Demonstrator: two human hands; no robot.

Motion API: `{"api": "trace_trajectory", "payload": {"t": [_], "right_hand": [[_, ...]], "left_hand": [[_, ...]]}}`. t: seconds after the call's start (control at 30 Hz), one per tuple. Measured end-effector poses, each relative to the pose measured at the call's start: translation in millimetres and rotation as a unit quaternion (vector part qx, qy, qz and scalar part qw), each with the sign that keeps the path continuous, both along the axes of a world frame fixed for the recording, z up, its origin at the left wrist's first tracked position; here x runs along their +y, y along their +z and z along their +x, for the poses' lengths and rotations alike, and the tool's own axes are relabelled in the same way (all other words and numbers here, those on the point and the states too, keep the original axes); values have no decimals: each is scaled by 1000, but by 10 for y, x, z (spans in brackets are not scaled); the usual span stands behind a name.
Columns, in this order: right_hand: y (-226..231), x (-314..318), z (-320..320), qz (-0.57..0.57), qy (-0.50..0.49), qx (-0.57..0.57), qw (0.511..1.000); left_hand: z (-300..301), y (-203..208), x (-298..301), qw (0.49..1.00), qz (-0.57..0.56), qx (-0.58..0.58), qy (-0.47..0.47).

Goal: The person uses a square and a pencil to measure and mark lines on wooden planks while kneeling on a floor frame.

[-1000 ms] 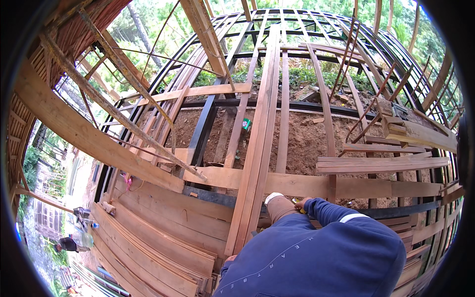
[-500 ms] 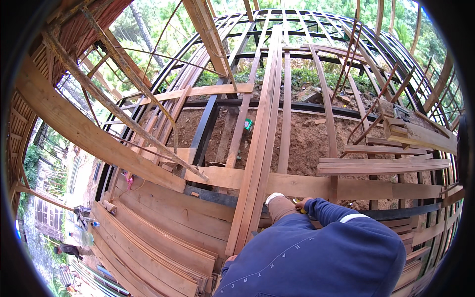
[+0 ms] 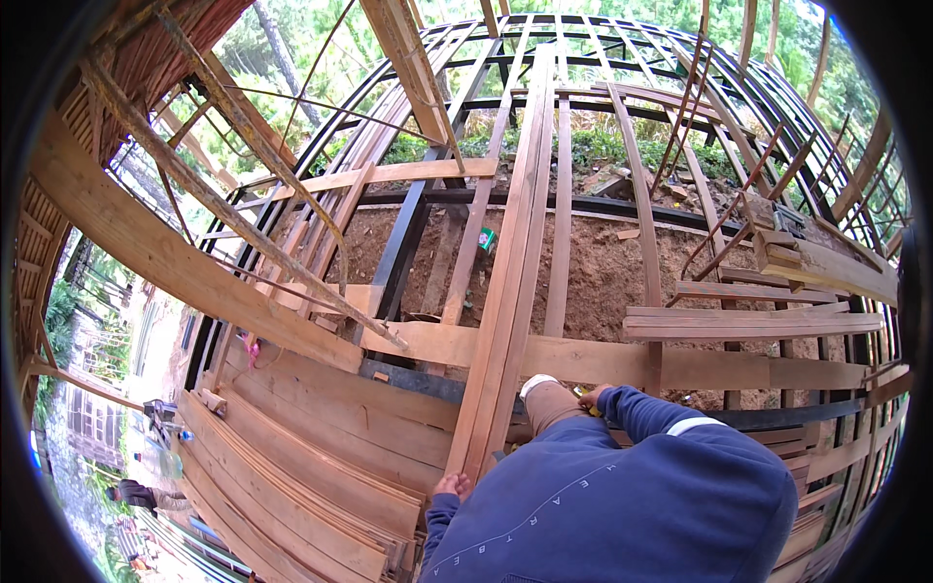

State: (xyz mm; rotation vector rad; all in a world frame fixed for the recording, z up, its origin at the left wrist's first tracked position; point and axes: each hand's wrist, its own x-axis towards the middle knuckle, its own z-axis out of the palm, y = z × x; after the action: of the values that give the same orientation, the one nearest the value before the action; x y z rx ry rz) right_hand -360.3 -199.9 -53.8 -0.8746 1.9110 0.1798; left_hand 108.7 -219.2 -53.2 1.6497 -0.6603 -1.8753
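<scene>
Long narrow wooden boards [image 3: 510,291] lie side by side, running away from me across the frame. At their near end my left hand [image 3: 453,485] has its fingers closed against the left edge of the boards. My right hand [image 3: 591,398] is farther forward, beside my lower leg [image 3: 553,403], with its fingers closed round a small yellow thing. My leg and blue sleeve partly hide that thing, so its kind is unclear. Under the long boards a wide crosswise plank [image 3: 680,368] passes in front of me.
Stacked planks [image 3: 301,486] lie at the near left. A rusty pole [image 3: 243,233] and a thick beam [image 3: 194,277] slant across the left. Black metal framing [image 3: 400,253] has open gaps above bare soil [image 3: 603,272]. Short boards [image 3: 753,325] rest on the right. Another person [image 3: 141,494] is far left.
My left hand has come into fuller view, moving forward along the near end of the boards, whose near end has shifted slightly. My right hand stays almost still.
</scene>
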Motion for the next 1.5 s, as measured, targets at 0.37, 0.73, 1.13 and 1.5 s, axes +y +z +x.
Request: {"api": "trace_trajectory", "payload": {"t": [0.37, 0.73, 1.13, 1.5], "right_hand": [[-368, -20, -55, -2, 56, 5, 998], [-509, 232, -215, -52, 187, 1, 981], [-104, 239, -115, -30, 169, 16, 985], [182, 103, -19, -5, 43, 1, 999]], "left_hand": [[-1341, 4100, -589, 764, -596, 109, -221], [-1996, 5554, -204, 391, -856, 197, -274], [-2192, 5249, -337, 448, -631, 544, -324], [-1466, 3524, -809, 863, -421, 179, -213]]}}
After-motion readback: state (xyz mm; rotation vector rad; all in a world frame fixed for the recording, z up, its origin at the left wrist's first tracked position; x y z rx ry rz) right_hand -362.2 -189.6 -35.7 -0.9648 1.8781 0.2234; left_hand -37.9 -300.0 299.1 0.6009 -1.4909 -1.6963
